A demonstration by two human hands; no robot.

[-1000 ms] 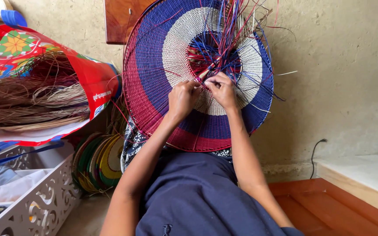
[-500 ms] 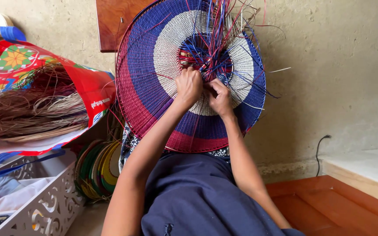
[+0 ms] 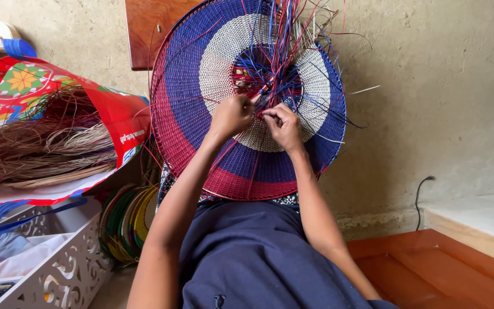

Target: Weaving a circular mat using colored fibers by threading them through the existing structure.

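A big round woven piece [image 3: 201, 109] stands upright on my lap, with rings of blue, cream and dark red. Loose blue and red strands [image 3: 284, 51] stick out from its open centre. My left hand [image 3: 232, 114] pinches strands just left of the centre. My right hand [image 3: 284, 126] is closed on strands right beside it, the two hands almost touching. Both forearms reach up from my dark blue clothing [image 3: 258, 257].
A red patterned bag [image 3: 115, 114] full of dry straw [image 3: 41, 143] lies at left. Below it is a white cut-out basket [image 3: 70, 269] with cloth, and coloured coils [image 3: 124, 220]. A wooden board [image 3: 150, 28] leans on the wall; a wooden ledge [image 3: 475, 229] is at right.
The woven piece and my hands sit lower and further right in view than before. My fingers have shifted on the strands near the centre.
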